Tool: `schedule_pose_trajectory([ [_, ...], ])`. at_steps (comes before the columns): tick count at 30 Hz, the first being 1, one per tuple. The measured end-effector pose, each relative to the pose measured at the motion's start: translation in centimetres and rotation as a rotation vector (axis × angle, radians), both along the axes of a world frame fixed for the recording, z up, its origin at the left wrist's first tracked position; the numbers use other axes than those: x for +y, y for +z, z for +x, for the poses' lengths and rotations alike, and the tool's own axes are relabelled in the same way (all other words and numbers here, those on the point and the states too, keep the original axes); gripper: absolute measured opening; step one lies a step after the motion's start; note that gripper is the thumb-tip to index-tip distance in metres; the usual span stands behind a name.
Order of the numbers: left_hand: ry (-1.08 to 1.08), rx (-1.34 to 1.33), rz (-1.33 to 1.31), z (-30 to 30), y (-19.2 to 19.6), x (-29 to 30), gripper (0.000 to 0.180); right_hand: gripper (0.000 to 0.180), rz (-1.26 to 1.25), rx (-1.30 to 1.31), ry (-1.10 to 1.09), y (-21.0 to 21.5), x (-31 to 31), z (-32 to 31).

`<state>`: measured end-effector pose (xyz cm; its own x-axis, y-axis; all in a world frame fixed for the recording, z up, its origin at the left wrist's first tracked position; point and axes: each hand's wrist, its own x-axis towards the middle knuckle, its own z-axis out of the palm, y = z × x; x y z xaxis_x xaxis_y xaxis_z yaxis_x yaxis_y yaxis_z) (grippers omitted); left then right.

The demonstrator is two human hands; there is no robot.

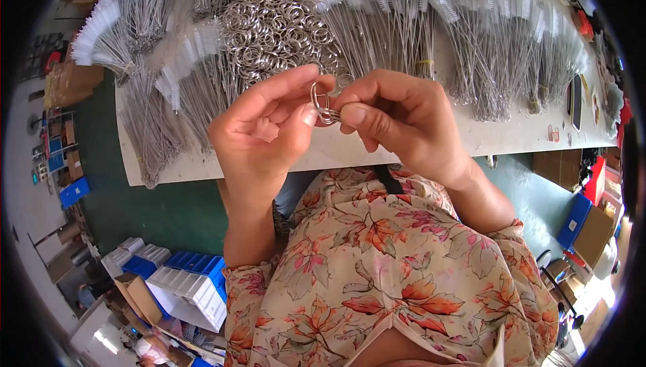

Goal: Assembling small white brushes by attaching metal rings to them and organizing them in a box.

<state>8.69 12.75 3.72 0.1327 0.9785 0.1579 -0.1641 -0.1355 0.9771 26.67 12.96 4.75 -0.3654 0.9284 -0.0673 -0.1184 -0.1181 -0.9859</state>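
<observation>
Above the near edge of the table, my two hands meet around a shiny metal ring (315, 93). Thumb and fingertips of my left hand (261, 124) pinch it, holding it upright. My right hand (412, 123) is closed, with its thumb pressed on the forefinger over some small metal loops (329, 116). These loops touch the lower part of the ring; whether they are threaded on it, I cannot tell. Whatever the loops belong to is hidden inside my right hand. Right behind my hands lies a heap of loose metal rings (279, 27).
Bundles of thin wire brushes with white bristles (494, 37) cover the right of the white table (377, 156); more brush bundles (145, 50) lie on the left. Below left stand white and blue plastic bins (192, 289). A cardboard box (558, 168) sits at the right.
</observation>
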Motion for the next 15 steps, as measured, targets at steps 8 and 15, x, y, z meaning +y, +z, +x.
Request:
schedule_pose_trajectory([
  [8, -0.074, -0.028, -0.108, -0.9, 0.2, 0.2, 0.03, 0.018, -0.197, 0.114, 0.116, -0.6, 0.2, -0.6],
  [15, -0.061, -0.015, -0.073, -1.2, -0.3, -0.4, 0.031, 0.017, -0.29, 0.17, 0.177, -1.0, 0.2, -1.1],
])
